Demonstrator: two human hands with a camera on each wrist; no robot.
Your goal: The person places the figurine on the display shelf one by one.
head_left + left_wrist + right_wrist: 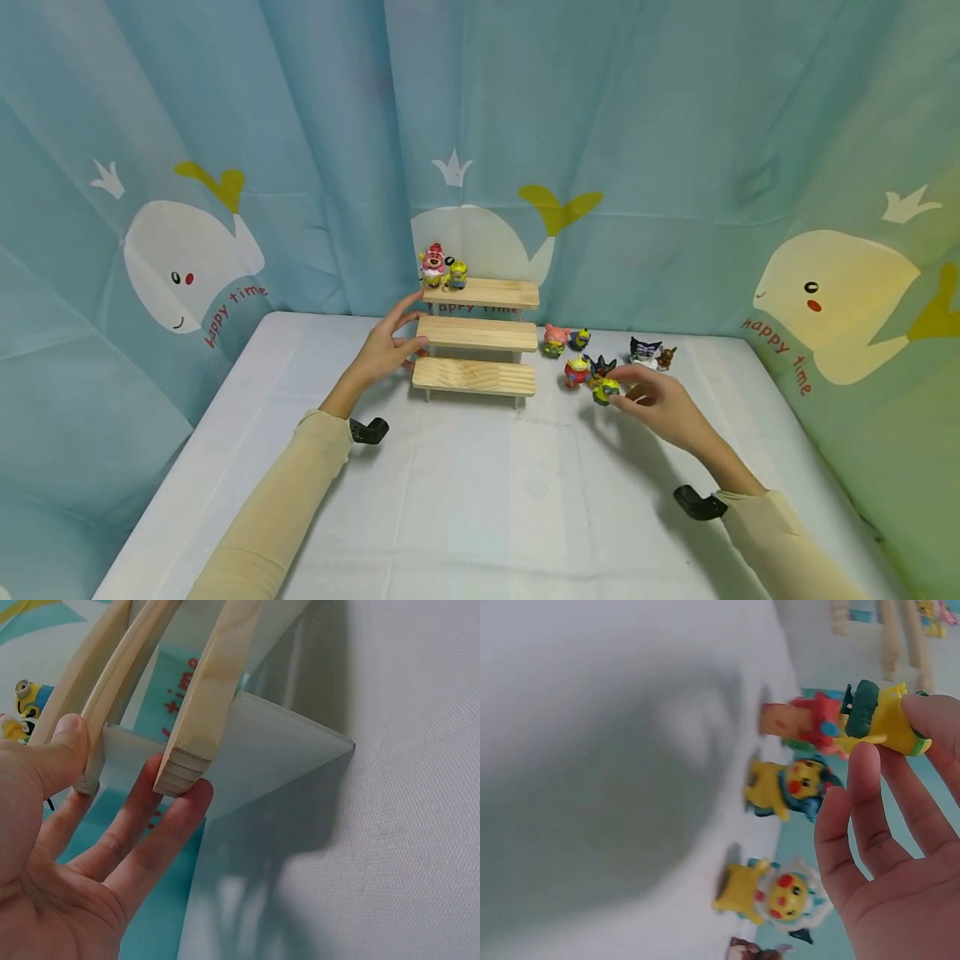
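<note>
A three-step wooden display stand (474, 375) with clear supports stands towards the back of the table. My left hand (378, 354) holds it at its left side. In the left wrist view the thumb (69, 739) lies against the middle board, and fingertips touch the end of the lowest board (184, 769). Between thumb and fingers, my right hand (663, 407) pinches a small yellow-and-green toy figurine (891, 716). Just behind it are a red-clothed figurine (576, 372) and a dark-eared one (602, 367). On the top step's left end sit a pink figurine (433, 265) and a yellow minion figurine (457, 275).
Right of the stand are a pink figurine (555, 337) and a blue-and-yellow one (581, 338). Farther right stand a black-and-white figurine (645, 352) and a small brown one (666, 358). A whale-printed curtain (637, 100) borders the white table (465, 500).
</note>
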